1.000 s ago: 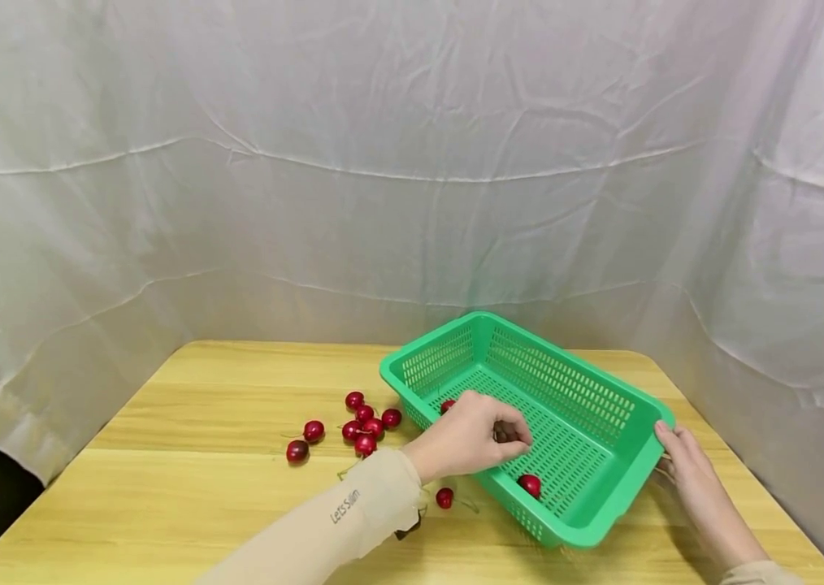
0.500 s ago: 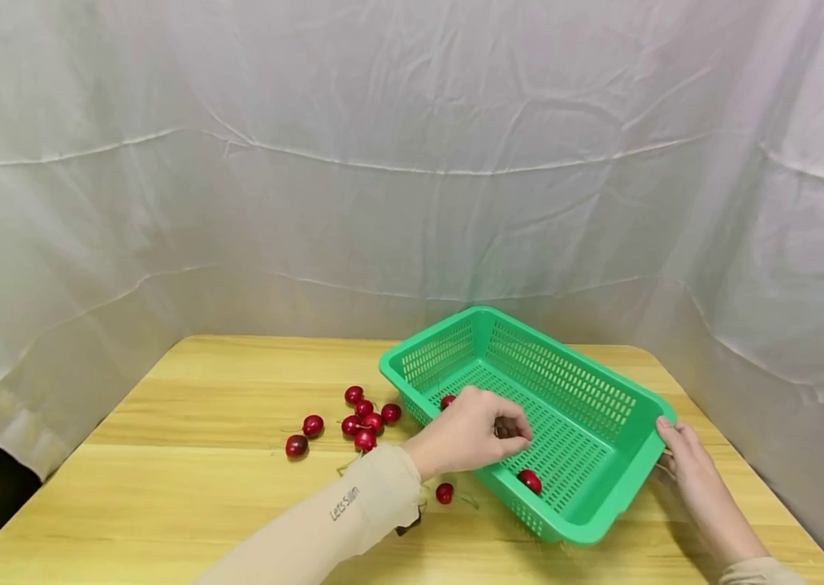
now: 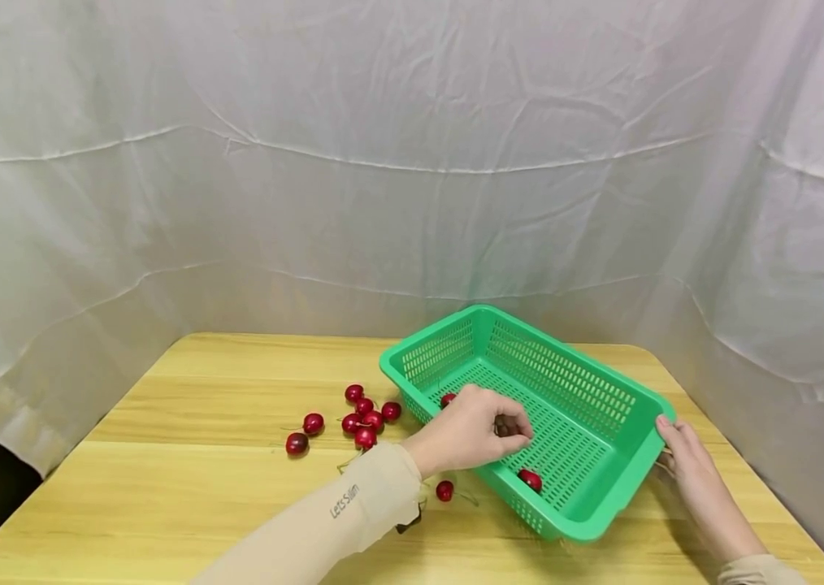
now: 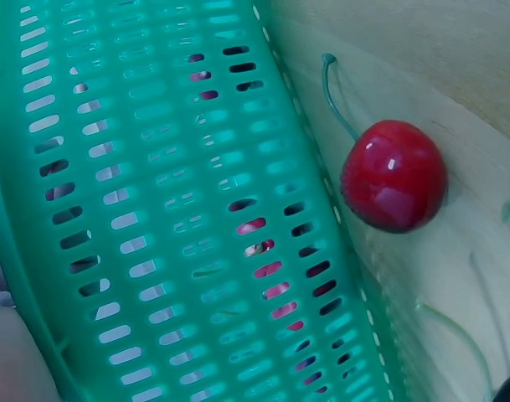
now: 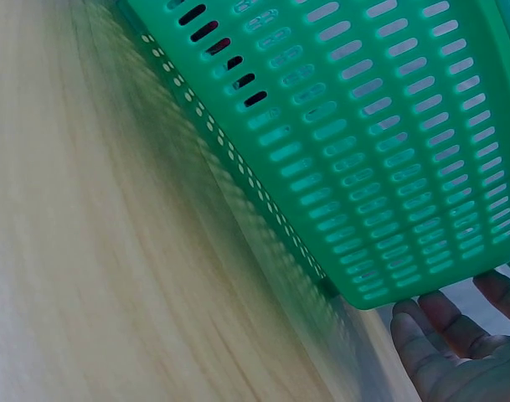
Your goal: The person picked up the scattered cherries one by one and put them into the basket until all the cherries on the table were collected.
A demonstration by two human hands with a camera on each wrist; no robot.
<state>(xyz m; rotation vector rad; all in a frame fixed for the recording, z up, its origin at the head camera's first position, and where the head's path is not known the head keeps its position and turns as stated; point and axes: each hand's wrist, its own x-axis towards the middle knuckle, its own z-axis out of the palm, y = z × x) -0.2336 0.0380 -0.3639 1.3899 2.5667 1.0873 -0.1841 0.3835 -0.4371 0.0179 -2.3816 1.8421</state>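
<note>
The left hand (image 3: 469,431) is over the near long side of a green plastic colander basket (image 3: 640,481), its fingers curled in toward the thumb; whether anything is pinched between them cannot be told. The right hand (image 3: 697,479) grips the basket's end rim, thumb on top and fingers underneath. The basket reaches from the right hand to beyond the left hand, lying at a slant, with slotted walls and a slotted floor. Inside it, one red cherry (image 3: 530,480) lies between the two hands, closer to the left one and against the near wall; another cherry (image 3: 448,400) shows just behind the left hand, partly hidden by it. On the wood-grain table (image 3: 185,496), a lone cherry (image 3: 444,491) with a thin green stem sits outside the basket, on the person's side of the left wrist. To the left of the left hand, a cluster of six cherries (image 3: 372,421) lies close together, its rightmost one near the basket wall, and a pair of cherries (image 3: 305,434) rests farther left. A beige sleeve (image 3: 353,508) with dark lettering runs up to the left wrist, and a pale hanging cloth (image 3: 353,227) rises beyond both hands
</note>
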